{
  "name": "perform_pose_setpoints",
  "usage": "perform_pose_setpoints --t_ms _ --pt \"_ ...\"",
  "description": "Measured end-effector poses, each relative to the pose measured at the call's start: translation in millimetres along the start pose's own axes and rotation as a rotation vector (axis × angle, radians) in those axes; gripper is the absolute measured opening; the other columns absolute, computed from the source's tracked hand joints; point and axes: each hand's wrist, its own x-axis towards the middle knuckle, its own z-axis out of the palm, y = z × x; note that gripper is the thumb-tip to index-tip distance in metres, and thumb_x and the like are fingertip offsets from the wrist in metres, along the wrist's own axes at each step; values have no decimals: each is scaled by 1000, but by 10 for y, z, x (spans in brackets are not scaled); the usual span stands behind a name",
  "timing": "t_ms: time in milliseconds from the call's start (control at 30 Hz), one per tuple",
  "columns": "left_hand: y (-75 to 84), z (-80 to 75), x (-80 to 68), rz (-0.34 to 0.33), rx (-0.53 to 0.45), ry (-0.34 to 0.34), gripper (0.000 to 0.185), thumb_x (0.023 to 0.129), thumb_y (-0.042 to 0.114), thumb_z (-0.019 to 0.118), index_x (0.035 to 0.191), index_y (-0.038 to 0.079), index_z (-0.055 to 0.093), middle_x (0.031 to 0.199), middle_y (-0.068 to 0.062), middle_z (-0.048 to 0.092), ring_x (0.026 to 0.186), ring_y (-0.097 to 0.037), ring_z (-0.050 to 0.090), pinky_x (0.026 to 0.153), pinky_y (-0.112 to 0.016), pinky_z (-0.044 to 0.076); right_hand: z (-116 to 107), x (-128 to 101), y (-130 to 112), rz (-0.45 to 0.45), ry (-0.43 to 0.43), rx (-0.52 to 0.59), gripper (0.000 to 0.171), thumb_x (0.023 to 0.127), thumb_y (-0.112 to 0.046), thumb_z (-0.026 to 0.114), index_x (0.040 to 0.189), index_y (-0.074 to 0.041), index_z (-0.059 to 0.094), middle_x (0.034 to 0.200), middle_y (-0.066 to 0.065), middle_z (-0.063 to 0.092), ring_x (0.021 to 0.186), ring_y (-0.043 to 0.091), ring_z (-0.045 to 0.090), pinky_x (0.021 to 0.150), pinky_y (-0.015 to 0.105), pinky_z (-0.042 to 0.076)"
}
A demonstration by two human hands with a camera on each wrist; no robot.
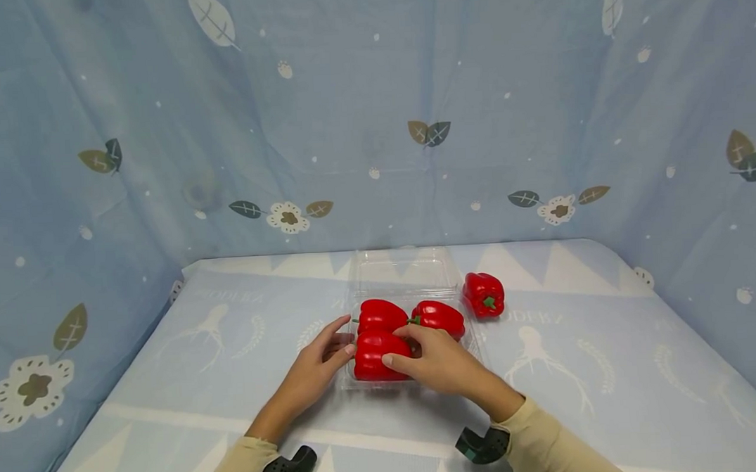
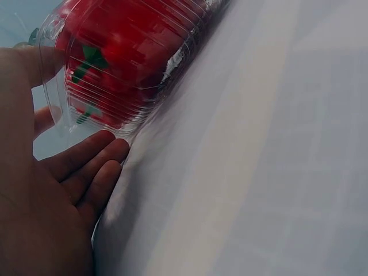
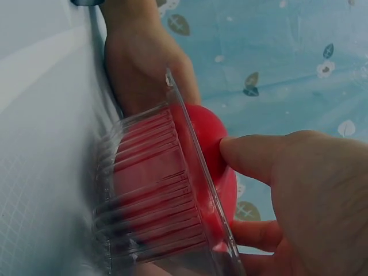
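A clear plastic clamshell box [image 1: 378, 386] holds three red bell peppers with green stems. My right hand [image 1: 443, 360] grips the front-left bell pepper [image 1: 372, 356], thumb on its near side and fingers over the far side. Behind it lies another bell pepper [image 1: 381, 312], and a third bell pepper [image 1: 443, 317] sits at the right. At the box's left side is my left hand [image 1: 314, 371], thumb close to the rim. The left wrist view shows its lower fingers [image 2: 95, 167] extended beside the ribbed wall. In the right wrist view the gripped pepper [image 3: 204, 135] rises above the rim.
The box's transparent lid [image 1: 405, 270] lies folded back behind it. One more red bell pepper [image 1: 483, 293] rests on the patterned tablecloth [image 1: 567, 368], just right of the box. A blue printed curtain [image 1: 371, 88] hangs behind the table and along both sides.
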Motion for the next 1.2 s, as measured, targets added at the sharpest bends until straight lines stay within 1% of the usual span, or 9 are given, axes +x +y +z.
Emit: perform_pose_setpoints --t_ms 167,267,433,600,800,967,1100,1200 --pt "4 0 -7 1 5 3 57 91 45 61 143 35 41 122 3 61 110 -16 59 95 -40 48 9 -8 13 -39 -9 19 57 82 -50 68 130 -22 56 110 -2 64 90 15 58 71 31 52" --pt "7 5 -7 1 11 3 58 91 45 60 144 33 41 122 2 61 110 -16 59 95 -40 48 17 -5 19 -48 -3 -7 55 83 -50 67 130 -24 56 109 -3 64 87 14 57 69 30 52" --pt "-3 14 -10 6 23 11 58 91 45 60 144 30 41 122 1 61 109 -17 60 94 -40 49 28 1 28 -55 -4 -50 54 83 -50 66 130 -24 56 106 -4 65 84 12 58 67 28 51" --pt "-7 12 -9 12 23 15 56 91 41 61 143 30 42 122 0 61 109 -18 60 93 -39 49 31 5 39 -67 -14 -49 55 85 -50 64 132 -23 56 112 -4 65 84 9 59 69 27 52" --pt "19 -3 -11 23 -4 9 55 92 36 62 143 27 43 122 -2 62 110 -19 59 96 -41 47 25 9 53 -76 -29 -61 58 86 -52 62 134 -22 55 114 -5 65 83 8 59 68 25 52" --pt "51 -20 -17 18 -19 2 56 92 37 62 143 26 43 123 -3 61 111 -20 59 97 -42 46 14 10 56 -88 -61 -79 61 88 -54 60 138 -21 52 112 -7 64 80 8 58 68 23 51" --pt "223 -24 -75 2 -12 18 54 94 27 62 143 20 43 123 -7 61 112 -23 59 98 -44 45 7 3 58 -94 -77 -84 62 88 -54 59 139 -20 50 113 -7 64 81 8 58 70 24 51" --pt "386 -35 -122 -4 -18 20 51 94 19 61 143 17 44 122 -12 61 111 -25 59 98 -45 45 2 -6 61 -94 -71 -83 62 88 -53 60 139 -19 49 116 -6 63 86 8 59 76 27 53"
